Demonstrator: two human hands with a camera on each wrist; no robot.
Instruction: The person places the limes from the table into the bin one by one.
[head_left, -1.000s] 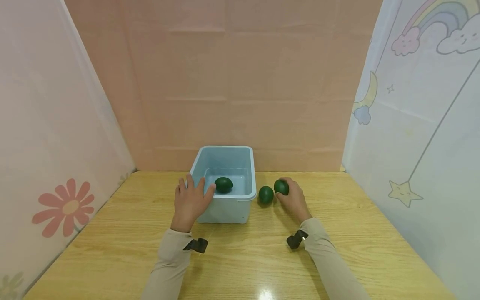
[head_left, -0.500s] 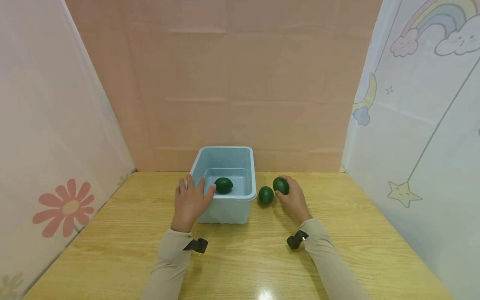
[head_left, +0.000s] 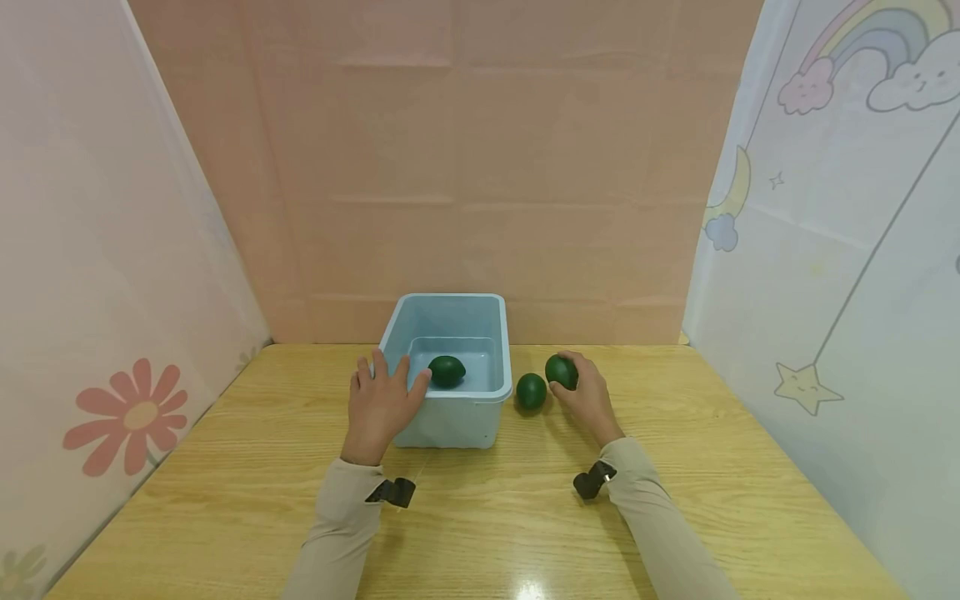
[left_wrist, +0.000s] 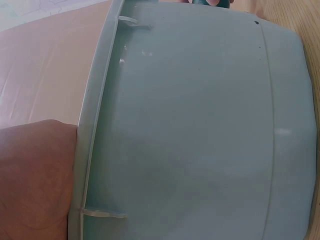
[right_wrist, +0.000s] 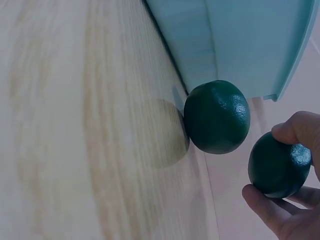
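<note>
A light blue plastic bin (head_left: 453,422) stands on the table, with one dark green, oval avocado-like fruit (head_left: 447,372) lying inside. My left hand (head_left: 381,408) rests on the bin's near left corner, its fingers spread along the rim. In the left wrist view, the bin's wall (left_wrist: 190,120) takes up most of the picture. Right of the bin, a second green fruit (head_left: 531,392) sits on the table. Just beyond it, my right hand (head_left: 587,398) pinches a third green fruit (right_wrist: 278,165) between thumb and fingers. In the right wrist view, these two fruits are slightly apart.
The wooden table (head_left: 247,483) carries everything. A peach-coloured sheet (head_left: 480,183) hangs behind its far edge. Printed white sheets (head_left: 825,275) stand along the right and left sides. Each wrist bears a small black camera (head_left: 592,480).
The fruit in the right hand has shifted very slightly away from the body. Both hands and the bin stay almost in place.
</note>
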